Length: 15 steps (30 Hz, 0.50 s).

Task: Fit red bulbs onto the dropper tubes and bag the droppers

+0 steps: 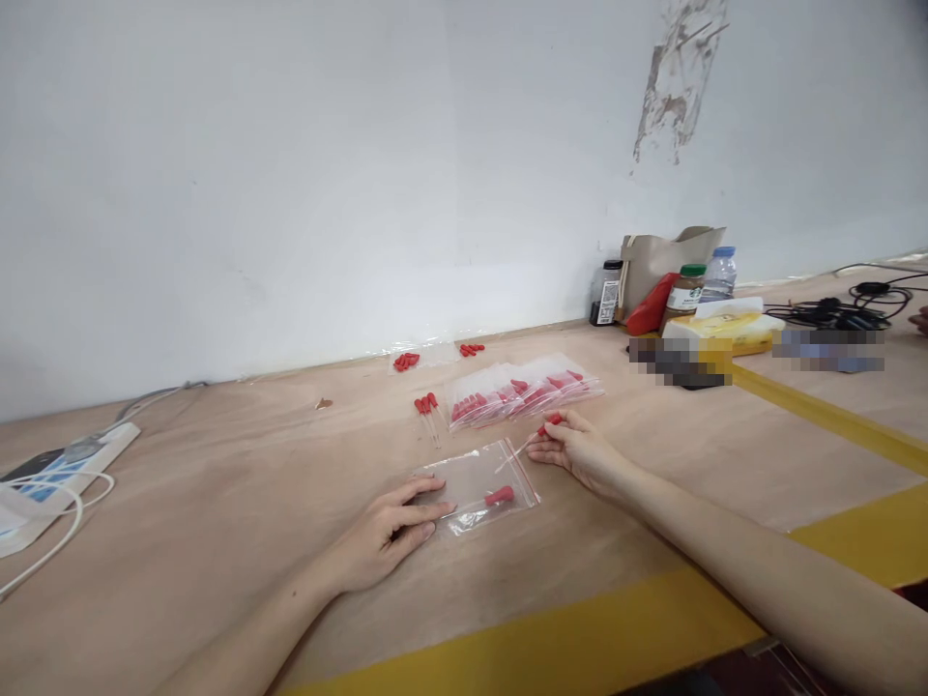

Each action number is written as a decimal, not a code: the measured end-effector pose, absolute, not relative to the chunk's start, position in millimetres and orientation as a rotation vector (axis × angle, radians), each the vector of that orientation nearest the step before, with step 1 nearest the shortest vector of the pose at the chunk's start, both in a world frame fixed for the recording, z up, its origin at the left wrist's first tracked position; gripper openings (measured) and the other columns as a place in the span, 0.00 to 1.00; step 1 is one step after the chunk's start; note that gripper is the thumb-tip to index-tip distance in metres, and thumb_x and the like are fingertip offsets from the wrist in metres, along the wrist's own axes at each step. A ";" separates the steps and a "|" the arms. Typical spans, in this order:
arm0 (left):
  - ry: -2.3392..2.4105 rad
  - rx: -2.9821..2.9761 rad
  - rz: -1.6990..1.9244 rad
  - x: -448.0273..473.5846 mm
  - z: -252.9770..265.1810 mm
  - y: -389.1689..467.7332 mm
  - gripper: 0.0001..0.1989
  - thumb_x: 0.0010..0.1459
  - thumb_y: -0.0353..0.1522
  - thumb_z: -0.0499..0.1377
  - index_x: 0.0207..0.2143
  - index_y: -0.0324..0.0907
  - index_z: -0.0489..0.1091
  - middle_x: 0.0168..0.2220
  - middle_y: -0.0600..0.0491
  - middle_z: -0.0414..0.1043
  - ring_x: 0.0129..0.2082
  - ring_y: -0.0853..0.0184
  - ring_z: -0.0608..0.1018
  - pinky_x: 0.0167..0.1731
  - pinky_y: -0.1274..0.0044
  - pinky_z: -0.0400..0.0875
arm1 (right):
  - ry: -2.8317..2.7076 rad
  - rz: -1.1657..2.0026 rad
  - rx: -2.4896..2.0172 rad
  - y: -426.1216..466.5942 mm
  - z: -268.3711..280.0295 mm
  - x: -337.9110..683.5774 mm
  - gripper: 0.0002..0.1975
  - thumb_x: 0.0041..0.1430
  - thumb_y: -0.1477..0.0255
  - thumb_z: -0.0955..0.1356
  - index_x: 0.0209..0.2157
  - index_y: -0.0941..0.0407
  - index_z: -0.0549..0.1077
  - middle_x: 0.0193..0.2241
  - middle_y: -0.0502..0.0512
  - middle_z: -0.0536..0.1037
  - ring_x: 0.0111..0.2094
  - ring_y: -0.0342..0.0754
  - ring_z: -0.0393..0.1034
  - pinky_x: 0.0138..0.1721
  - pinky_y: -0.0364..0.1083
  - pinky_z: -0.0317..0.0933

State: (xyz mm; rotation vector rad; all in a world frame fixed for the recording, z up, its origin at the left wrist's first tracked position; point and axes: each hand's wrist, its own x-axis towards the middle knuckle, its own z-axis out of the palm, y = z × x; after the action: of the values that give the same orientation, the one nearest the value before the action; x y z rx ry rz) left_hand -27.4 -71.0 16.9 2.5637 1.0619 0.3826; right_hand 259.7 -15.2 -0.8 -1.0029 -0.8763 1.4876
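Observation:
A clear zip-lock bag (464, 474) lies flat on the table with its red-striped mouth to the right. Inside it is one dropper with a red rubber bulb (499, 496). My left hand (388, 530) rests on the bag's left end, fingers stretched out over the plastic. Between thumb and fingers, my right hand (569, 449) pinches a second dropper (549, 425) by its red bulb. Its thin clear tube points left and down, with the tip at the bag's mouth; whether the tip is inside I cannot tell. Several loose droppers (426, 406) lie just beyond the bag.
Overlapping filled bags (522, 391) lie behind my right hand. Red bulbs (406, 362) sit near the wall. A power strip (65, 483) with white cables is at left. Bottles, a tissue pack (717, 331) and black cables (833, 311) stand or lie at right.

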 end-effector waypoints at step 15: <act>1.175 2.565 0.396 -28.4 14.7 -72.4 0.21 0.60 0.36 0.48 0.57 0.49 0.52 0.57 0.53 0.56 0.56 0.63 0.59 0.54 0.68 0.55 | -2.068 0.885 -0.920 -16.5 -0.6 265.4 0.09 0.44 0.73 0.68 0.31 0.56 0.75 0.23 0.48 0.66 0.21 0.37 0.56 0.22 0.38 0.52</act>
State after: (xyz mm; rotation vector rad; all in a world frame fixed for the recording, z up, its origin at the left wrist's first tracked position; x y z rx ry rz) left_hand -28.4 -72.4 14.7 2.5654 1.1749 0.3956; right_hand 265.4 -16.5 -0.6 -0.9205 -2.0682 0.8852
